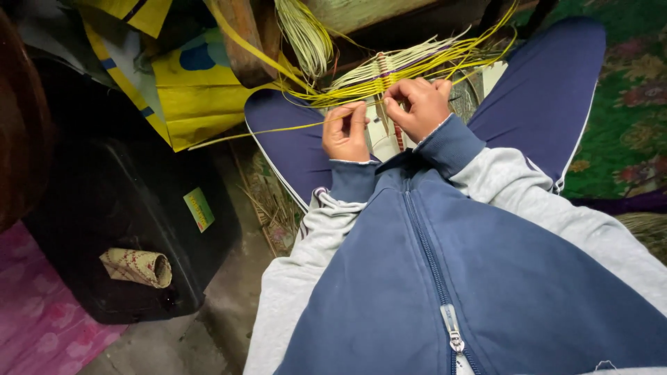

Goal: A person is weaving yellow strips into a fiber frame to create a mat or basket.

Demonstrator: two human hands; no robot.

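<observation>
Both hands [385, 118] pinch yellow strips [389, 76] (seemingly); yellow bag [198, 90] beside.

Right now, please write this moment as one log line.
left hand: pinching yellow strip | right hand: gripping woven strips | rolled mat: on black case

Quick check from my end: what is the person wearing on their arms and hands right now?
Both hands are bare: no gloves, rings or watch show on the left hand or the right hand. The sleeves are light grey, each ending in a ribbed navy cuff at the wrist. They belong to a zip-up jacket with a navy front and a metal zipper.
</observation>
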